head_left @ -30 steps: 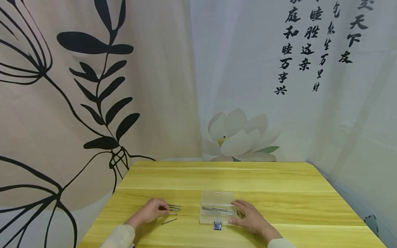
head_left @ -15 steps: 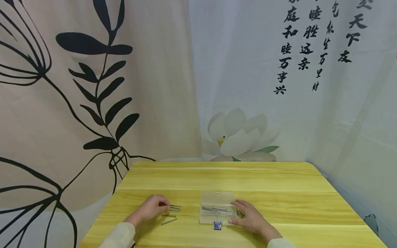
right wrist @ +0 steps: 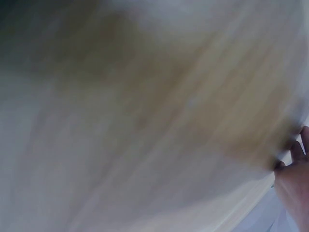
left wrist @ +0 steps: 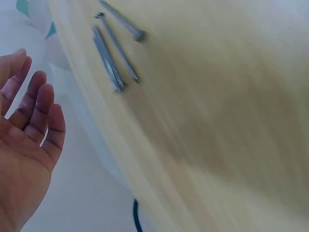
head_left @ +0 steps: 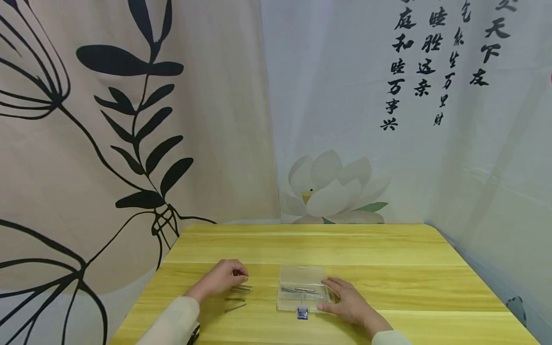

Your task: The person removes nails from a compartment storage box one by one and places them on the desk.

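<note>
My left hand (head_left: pixel 221 278) hovers over a small row of metal nails (head_left: pixel 242 290) on the table. In the left wrist view its fingers (left wrist: pixel 42 104) bend loosely, with no nail seen between them, though the fingertips of thumb and index are partly cut off. Two more nails (head_left: pixel 235 307) lie nearer the front. My right hand (head_left: pixel 348 303) holds the right side of a clear plastic box (head_left: pixel 286 304), thumb in front and fingers behind. Its lid (head_left: pixel 302 275) is folded back, and several nails (head_left: pixel 304 291) lie inside. The right wrist view is blurred and shows only part of the hand (right wrist: pixel 293 181).
The wood-grain table (head_left: pixel 371 244) ends at a curtain (head_left: pixel 233 143) printed with plants and writing. A blue-purple tab (head_left: pixel 302 314) sits at the box's front edge. Something dark (head_left: pixel 194 334) shows beside the left sleeve.
My left hand has moved away from the front nails, up and right over the back row, uncovering a nail in the middle. The right hand and box stay put.
</note>
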A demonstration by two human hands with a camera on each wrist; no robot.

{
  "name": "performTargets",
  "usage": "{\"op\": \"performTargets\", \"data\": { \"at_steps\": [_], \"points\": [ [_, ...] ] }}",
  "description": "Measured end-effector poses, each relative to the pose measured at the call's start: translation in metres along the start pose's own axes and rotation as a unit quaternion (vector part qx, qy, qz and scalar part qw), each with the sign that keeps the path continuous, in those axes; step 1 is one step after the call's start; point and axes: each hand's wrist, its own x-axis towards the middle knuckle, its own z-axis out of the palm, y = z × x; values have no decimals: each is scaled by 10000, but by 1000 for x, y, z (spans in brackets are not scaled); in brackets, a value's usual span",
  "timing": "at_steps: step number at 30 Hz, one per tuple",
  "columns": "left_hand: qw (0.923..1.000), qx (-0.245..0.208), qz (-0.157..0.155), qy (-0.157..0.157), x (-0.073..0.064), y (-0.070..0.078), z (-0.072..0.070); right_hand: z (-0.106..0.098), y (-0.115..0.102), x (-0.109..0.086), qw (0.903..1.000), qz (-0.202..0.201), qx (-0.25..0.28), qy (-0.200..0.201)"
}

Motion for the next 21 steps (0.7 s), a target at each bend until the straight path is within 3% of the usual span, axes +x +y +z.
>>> {"op": "performTargets", "data": {
  "at_steps": [10, 21],
  "points": [
    [9989, -335, 327, -72, 33, 37, 26, -2, -1, 0, 10000, -23, 2, -50],
    [9954, -657, 689, -88, 61, 58, 73, 1, 2, 1, 10000, 64, 0, 34]
  ]
}}
